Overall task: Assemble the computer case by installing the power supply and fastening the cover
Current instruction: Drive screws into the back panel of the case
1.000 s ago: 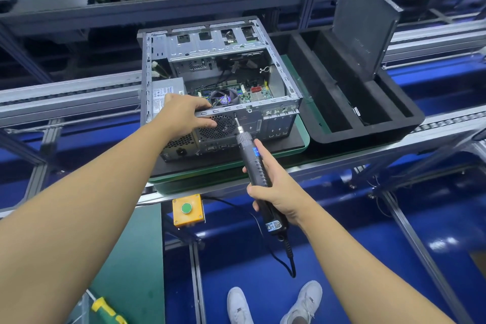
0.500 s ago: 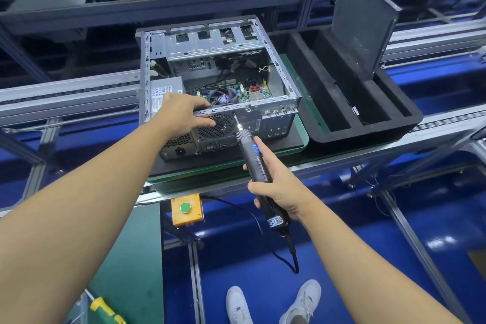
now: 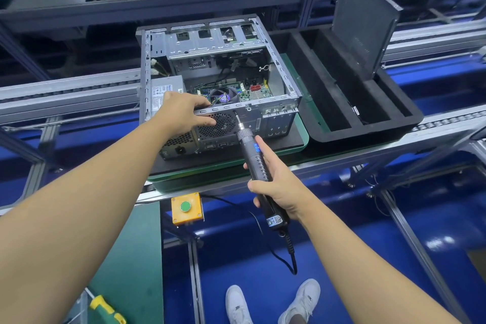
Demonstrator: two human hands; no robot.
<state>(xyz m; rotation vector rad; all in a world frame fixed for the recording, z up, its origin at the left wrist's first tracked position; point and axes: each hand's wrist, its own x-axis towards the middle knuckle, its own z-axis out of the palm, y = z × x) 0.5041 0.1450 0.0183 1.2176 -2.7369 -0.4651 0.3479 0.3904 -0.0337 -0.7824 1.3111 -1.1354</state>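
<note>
An open grey computer case (image 3: 285, 79) lies on its side on a green pallet (image 3: 302, 137), its motherboard and fan exposed. The grey power supply (image 3: 164, 92) sits in the case's near left corner. My left hand (image 3: 181, 113) grips the case's rear top rail above the fan grille. My right hand (image 3: 278, 187) holds a black electric screwdriver (image 3: 256, 160). Its bit touches the rear panel just right of the grille. The dark cover panel (image 3: 364, 23) stands tilted in the foam tray to the right.
A black foam tray (image 3: 328, 123) with long slots sits right of the pallet on the roller conveyor (image 3: 65, 92). A yellow box with a green button (image 3: 186, 207) hangs under the line. A yellow-green screwdriver handle (image 3: 105, 310) lies at bottom left. My white shoes stand on the blue floor.
The view has shifted slightly. Both hands and the screwdriver stay on the rear panel in nearly the same place.
</note>
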